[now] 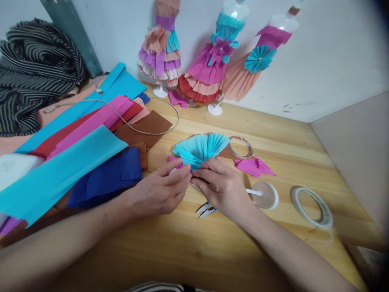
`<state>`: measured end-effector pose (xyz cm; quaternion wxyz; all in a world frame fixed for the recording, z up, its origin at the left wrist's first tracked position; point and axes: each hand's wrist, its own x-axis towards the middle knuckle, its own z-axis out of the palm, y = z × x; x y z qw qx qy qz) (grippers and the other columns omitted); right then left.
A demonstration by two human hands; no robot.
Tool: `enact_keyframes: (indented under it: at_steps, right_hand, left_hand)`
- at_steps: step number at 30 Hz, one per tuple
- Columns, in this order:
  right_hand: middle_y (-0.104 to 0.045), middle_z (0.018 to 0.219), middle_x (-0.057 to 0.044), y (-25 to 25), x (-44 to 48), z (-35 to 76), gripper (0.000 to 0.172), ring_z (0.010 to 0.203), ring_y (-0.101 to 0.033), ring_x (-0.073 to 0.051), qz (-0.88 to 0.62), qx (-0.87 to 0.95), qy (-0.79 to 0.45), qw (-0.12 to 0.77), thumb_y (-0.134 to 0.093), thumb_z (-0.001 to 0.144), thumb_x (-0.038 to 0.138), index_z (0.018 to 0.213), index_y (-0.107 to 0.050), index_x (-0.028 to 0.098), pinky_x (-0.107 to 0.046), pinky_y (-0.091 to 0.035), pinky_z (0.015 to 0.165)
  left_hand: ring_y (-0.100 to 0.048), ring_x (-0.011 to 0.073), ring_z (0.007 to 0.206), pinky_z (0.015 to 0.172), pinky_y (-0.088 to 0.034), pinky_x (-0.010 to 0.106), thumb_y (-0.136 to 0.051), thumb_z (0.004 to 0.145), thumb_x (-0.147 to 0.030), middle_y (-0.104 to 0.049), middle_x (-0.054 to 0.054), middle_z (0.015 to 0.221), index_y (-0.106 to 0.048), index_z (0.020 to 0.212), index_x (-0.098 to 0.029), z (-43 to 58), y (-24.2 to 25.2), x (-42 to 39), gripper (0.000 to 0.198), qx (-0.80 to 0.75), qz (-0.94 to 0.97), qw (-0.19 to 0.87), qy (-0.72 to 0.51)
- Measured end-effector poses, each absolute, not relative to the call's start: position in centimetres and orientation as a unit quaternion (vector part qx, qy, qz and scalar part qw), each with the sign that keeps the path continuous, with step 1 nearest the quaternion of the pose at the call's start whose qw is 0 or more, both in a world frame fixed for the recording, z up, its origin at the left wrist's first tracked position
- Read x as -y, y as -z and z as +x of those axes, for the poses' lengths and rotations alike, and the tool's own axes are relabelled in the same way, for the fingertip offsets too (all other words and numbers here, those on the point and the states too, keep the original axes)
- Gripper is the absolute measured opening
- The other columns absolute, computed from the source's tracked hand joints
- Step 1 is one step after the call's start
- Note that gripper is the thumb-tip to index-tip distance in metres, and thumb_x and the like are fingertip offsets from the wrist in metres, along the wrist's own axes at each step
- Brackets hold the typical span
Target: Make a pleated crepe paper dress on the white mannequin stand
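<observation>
Pleated light-blue crepe paper point(197, 148) fans out just beyond my two hands. My left hand point(162, 186) is closed, its fingertips around a small white-and-pink piece beside the paper's gathered edge, seemingly part of a dress form. With thumb and forefinger my right hand point(225, 184) pinches the gathered edge of the blue paper. A white round stand base point(266, 195) with a short rod shows past my right wrist, tipped on its side; where the rod leads is hidden by the hand. Scissors point(206, 209) lie partly under my right hand, blades toward me.
Crepe paper sheets point(73, 162) and a grey cable point(142, 132) spread over the left side. Dressed small forms point(159, 52) stand along the wall. Tape rolls point(314, 207) and a folded pink paper piece point(255, 166) lie on the right; striped cloth point(39, 69) is heaped far left.
</observation>
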<state>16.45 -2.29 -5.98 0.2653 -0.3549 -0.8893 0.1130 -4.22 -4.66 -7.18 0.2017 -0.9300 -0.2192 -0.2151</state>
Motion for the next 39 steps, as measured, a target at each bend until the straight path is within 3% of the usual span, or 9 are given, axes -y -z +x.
enact_keyframes:
  at_steps: [6,13,18,24,27,31,34,36,39]
  right_hand:
    - [-0.059,0.075,-0.007,6.2,2.5,16.1,0.004,0.072,-0.054,-0.021,-0.395,0.868,-0.112,0.281,-0.061,0.082,0.016,0.082,-0.064,0.018,-0.034,-0.046,0.062]
    - [-0.06,0.072,-0.006,6.4,2.3,16.1,0.011,0.07,-0.052,-0.019,-0.382,0.881,-0.105,0.258,-0.06,0.084,0.016,0.073,-0.062,0.017,-0.032,-0.039,0.062]
    - [-0.06,0.071,-0.004,6.3,2.4,16.0,0.013,0.069,-0.05,-0.018,-0.378,0.889,-0.09,0.241,-0.06,0.083,0.014,0.071,-0.06,0.018,-0.032,-0.034,0.061]
    - [-0.06,0.069,-0.003,6.1,2.6,15.8,0.017,0.069,-0.048,-0.018,-0.379,0.899,-0.031,0.219,-0.057,0.084,0.016,0.068,-0.058,0.018,-0.032,-0.029,0.062]
    - [-0.06,0.069,-0.003,6.1,2.6,15.7,0.019,0.068,-0.048,-0.018,-0.376,0.9,-0.022,0.219,-0.056,0.085,0.016,0.067,-0.057,0.018,-0.033,-0.029,0.062]
    - [-0.06,0.068,-0.003,6.0,2.5,15.7,0.018,0.068,-0.047,-0.018,-0.371,0.901,-0.03,0.223,-0.057,0.084,0.015,0.066,-0.057,0.018,-0.033,-0.028,0.063]
    - [-0.06,0.069,-0.003,6.0,2.5,15.8,0.019,0.069,-0.047,-0.018,-0.367,0.903,-0.034,0.219,-0.057,0.085,0.015,0.067,-0.057,0.017,-0.033,-0.028,0.063]
    - [-0.06,0.068,-0.004,6.0,2.5,15.8,0.02,0.069,-0.047,-0.018,-0.368,0.904,-0.034,0.215,-0.056,0.086,0.015,0.066,-0.057,0.017,-0.033,-0.027,0.064]
    - [-0.06,0.068,-0.003,6.0,2.6,15.8,0.021,0.069,-0.047,-0.017,-0.367,0.904,-0.031,0.218,-0.056,0.086,0.015,0.066,-0.057,0.017,-0.033,-0.028,0.064]
  left_hand:
    - [-0.059,0.0229,0.11,0.104,-0.046,0.043,-0.046,0.088,-0.009,-0.07,0.012,0.107,-0.066,0.1,-0.006,-4.1,7.2,4.7,0.024,0.225,-0.927,0.208,0.214]
    - [-0.058,0.021,0.115,0.107,-0.043,0.042,-0.045,0.091,-0.01,-0.071,0.006,0.106,-0.066,0.098,-0.012,-4.3,7.2,4.4,0.022,0.251,-0.917,0.122,0.286]
    - [-0.06,0.0192,0.106,0.091,-0.053,0.037,-0.056,0.087,-0.016,-0.073,0.003,0.103,-0.066,0.097,-0.019,-5.0,5.2,4.3,0.014,0.378,-0.813,0.025,0.442]
    - [-0.063,0.0161,0.086,0.079,-0.053,0.033,-0.053,0.09,-0.022,-0.073,0.003,0.09,-0.068,0.091,-0.019,-5.3,3.6,4.0,0.016,0.522,-0.701,-0.036,0.484]
    - [-0.061,0.015,0.069,0.062,-0.048,0.027,-0.053,0.089,-0.034,-0.07,0.002,0.073,-0.068,0.077,-0.018,-5.3,3.4,4.0,0.025,0.574,-0.712,-0.089,0.394]
    - [-0.056,0.0166,0.049,0.044,-0.029,0.025,-0.051,0.084,-0.054,-0.062,0.003,0.052,-0.062,0.056,-0.018,-5.4,2.7,4.6,0.047,0.616,-0.77,-0.15,0.075]
    - [-0.062,0.02,0.055,0.045,-0.027,0.025,-0.054,0.085,-0.041,-0.069,0.005,0.06,-0.067,0.064,-0.019,-5.1,2.8,5.0,0.034,0.597,-0.787,-0.152,-0.041]
    - [-0.066,0.0202,0.061,0.047,-0.031,0.024,-0.053,0.086,-0.029,-0.072,0.005,0.068,-0.069,0.07,-0.019,-4.9,3.2,5.0,0.025,0.578,-0.799,-0.154,-0.057]
    - [-0.067,0.0196,0.062,0.048,-0.034,0.023,-0.054,0.084,-0.024,-0.073,0.006,0.069,-0.07,0.072,-0.019,-4.9,3.7,4.8,0.021,0.568,-0.808,-0.142,-0.066]
